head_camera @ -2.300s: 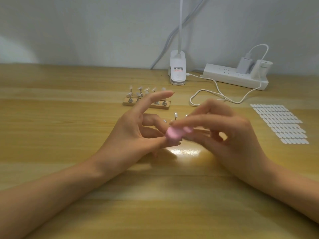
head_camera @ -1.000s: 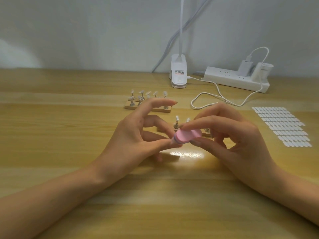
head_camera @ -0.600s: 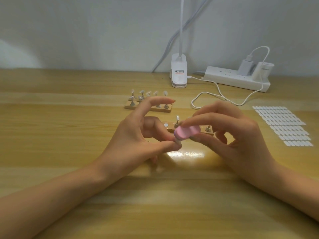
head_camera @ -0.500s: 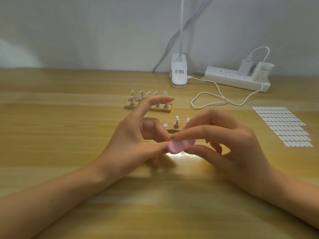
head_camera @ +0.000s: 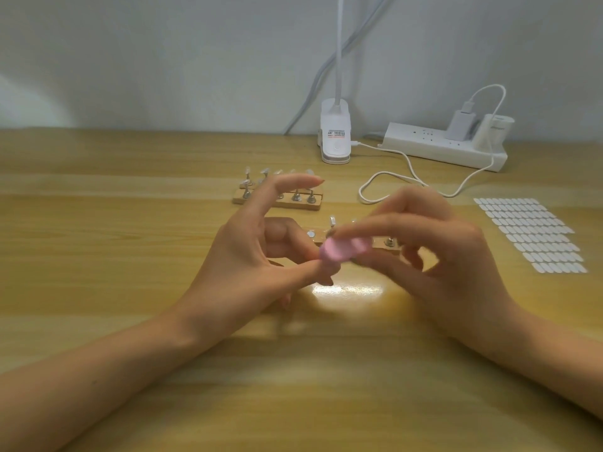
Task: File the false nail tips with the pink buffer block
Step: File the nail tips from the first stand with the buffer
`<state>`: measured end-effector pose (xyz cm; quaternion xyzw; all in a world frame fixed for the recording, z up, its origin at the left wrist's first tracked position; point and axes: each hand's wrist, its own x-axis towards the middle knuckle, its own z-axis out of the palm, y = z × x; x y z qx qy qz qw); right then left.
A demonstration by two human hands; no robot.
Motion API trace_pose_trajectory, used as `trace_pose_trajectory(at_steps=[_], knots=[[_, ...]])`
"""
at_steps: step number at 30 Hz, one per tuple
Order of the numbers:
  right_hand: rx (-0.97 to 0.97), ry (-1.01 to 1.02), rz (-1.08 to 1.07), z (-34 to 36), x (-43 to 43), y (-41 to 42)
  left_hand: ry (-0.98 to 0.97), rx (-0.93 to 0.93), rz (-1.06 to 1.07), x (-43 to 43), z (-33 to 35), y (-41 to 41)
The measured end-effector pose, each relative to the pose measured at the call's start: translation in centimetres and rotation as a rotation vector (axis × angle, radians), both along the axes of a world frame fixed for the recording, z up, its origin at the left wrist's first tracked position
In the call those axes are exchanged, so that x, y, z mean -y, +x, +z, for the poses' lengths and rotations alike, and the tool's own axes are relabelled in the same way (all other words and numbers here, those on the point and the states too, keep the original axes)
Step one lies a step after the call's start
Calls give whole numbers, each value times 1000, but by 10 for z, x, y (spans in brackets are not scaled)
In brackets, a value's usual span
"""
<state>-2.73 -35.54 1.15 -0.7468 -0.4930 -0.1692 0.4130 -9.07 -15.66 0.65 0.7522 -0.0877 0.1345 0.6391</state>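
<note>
The right hand (head_camera: 450, 259) pinched the pink block (head_camera: 342, 249); I couldn't tell the left hand's (head_camera: 241, 265) grip. Both partly hid a nail stand (head_camera: 388, 245); stickers (head_camera: 528, 233) lay near the table's right edge.

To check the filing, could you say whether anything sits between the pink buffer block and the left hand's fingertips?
Nothing visible: the pink buffer block, in the right hand, touches the left hand at its thumb tip.

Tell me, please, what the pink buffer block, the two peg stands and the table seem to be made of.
Pink buffer block: probably foam with a matte abrasive skin; rounded edges, no shine, though blurred. Far stand and near stand: pale, matte wooden bases with shiny metal pegs. Table: glossy wood-grain top that mirrors a bright glare; solid wood or laminate, I cannot tell.
</note>
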Motion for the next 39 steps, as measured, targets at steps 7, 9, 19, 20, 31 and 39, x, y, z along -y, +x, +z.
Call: trace_pose_trajectory(at_steps=[7,9,19,20,31,39], knots=[[-8,11,5,0,-1,0,4,8,-1,0,1,-1],[-17,11,17,0,-2,-2,12,11,-1,0,1,-1],[19,-10,46,-1,-2,-2,23,12,4,1,2,-1],[-9,7,27,-1,-2,-1,29,13,2,1,2,-1],[-18,-8,69,-3,-3,1,15,4,-6,1,3,-1],[32,-7,46,-2,-3,2,56,10,12,1,3,0]])
